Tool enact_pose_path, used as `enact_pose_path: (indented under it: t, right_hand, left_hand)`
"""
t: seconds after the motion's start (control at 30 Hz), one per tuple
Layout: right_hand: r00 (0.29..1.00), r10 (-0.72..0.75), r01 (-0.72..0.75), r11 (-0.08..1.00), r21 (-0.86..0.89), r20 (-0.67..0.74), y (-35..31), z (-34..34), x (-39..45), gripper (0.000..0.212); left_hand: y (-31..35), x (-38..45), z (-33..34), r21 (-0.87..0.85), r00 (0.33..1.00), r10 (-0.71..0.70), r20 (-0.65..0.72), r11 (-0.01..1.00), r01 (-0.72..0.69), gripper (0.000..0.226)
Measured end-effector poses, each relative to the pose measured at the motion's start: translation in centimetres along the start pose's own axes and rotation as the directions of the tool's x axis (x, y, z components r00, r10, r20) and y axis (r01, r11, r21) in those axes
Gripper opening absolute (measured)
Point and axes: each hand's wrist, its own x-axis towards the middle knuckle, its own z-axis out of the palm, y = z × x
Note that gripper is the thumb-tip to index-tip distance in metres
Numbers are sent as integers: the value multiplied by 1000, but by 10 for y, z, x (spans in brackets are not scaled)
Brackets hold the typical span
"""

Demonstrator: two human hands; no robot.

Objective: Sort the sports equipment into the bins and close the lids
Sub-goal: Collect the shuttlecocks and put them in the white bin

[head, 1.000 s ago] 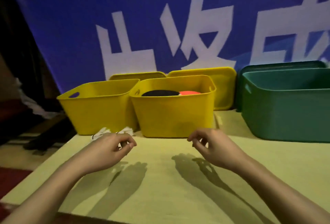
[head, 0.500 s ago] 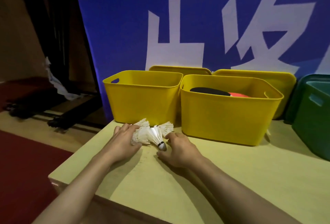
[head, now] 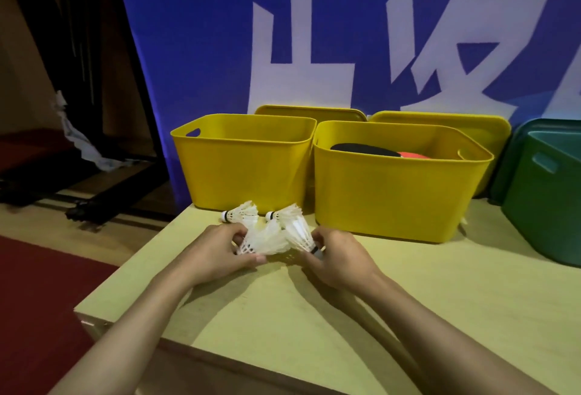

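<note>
Hands are meeting over a pale, smooth wooden table (head: pixel 408 284). The left hand (head: pixel 217 254) is curling its fingers (head: pixel 251 258) around a white feathery shuttlecock (head: pixel 264 242), whose soft feathers are fanning out toward the other hand. The right hand (head: pixel 339 256) is pinching a second white shuttlecock (head: pixel 300 234) by its round cork tip, with the feather cone pointing up and away from the fingertips. Both hands are closed on these two birdies, and the feathers are touching between them.

Just past the fingertips, two more white feather shuttlecocks are lying on the table: one (head: pixel 239 213) beyond the left fingers, one (head: pixel 283 214) beyond the right fingers. Their little round tips are pointing left.

Behind those is sitting a shiny yellow plastic bin (head: pixel 242 171) with rounded corners and a handle hole. Beside it, past the right hand, a second yellow plastic bin (head: pixel 393 199) is holding a flat black round paddle (head: pixel 361 150) and an orange-red one (head: pixel 415 155). Two yellow plastic lids (head: pixel 490 133) are leaning upright behind the bins. A green plastic bin (head: pixel 550 206) is standing far to the right. A blue banner with big white shapes (head: pixel 201 48) is hanging at the back.
</note>
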Motion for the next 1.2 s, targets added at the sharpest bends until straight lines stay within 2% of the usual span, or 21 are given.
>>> enact_pose_path:
  t: [0.07, 0.17, 0.27, 0.47, 0.6, 0.73, 0.83, 0.93, 1.03, 1.13, 1.2]
  right_hand:
    - [999, 39, -38, 999, 32, -34, 22, -24, -20, 30]
    - [988, 119, -114, 992, 53, -96, 60, -61, -51, 34]
    - [970, 201, -194, 979, 56, -139, 99, -95, -84, 37]
    - [938, 308, -296, 951, 94, -159, 154, -140, -138, 40]
    - [926, 338, -316, 938, 145, -170, 178, -156, -162, 42]
    - [902, 368, -319, 921, 225, -226, 203, -184, -188, 46]
    - [868, 397, -313, 904, 290, -298, 227, -214, -211, 39]
    - [821, 417, -290, 893, 345, -389, 258, -251, -239, 34]
    - [739, 434, -282, 894, 349, -515, 303, -306, -262, 33]
    - [645, 384, -255, 923, 288, -660, 348, -372, -268, 26]
    - [602, 362, -293, 929, 224, -712, 379, -416, -256, 28]
  left_hand:
    - [30, -1, 6, -6, 997, 51, 57, 999, -50, 47]
    - [77, 3, 16, 74, 982, 166, 93, 982, -173, 59]
    - [123, 12, 20, 99, 969, 233, 82, 966, -240, 45]
    - [190, 25, 36, 194, 948, 309, 71, 928, -317, 63]
    - [233, 17, 41, 77, 932, 357, 57, 929, -361, 42]
    - [283, 15, 52, -18, 901, 424, 89, 905, -424, 39]
    - [330, 16, 61, -146, 870, 479, 119, 875, -462, 32]
    - [389, 17, 73, -272, 834, 528, 159, 836, -477, 20]
    - [450, 18, 87, -374, 803, 576, 155, 786, -492, 18]
    - [501, 21, 98, -446, 788, 600, 137, 748, -491, 30]
    - [530, 24, 106, -472, 792, 596, 133, 741, -478, 28]
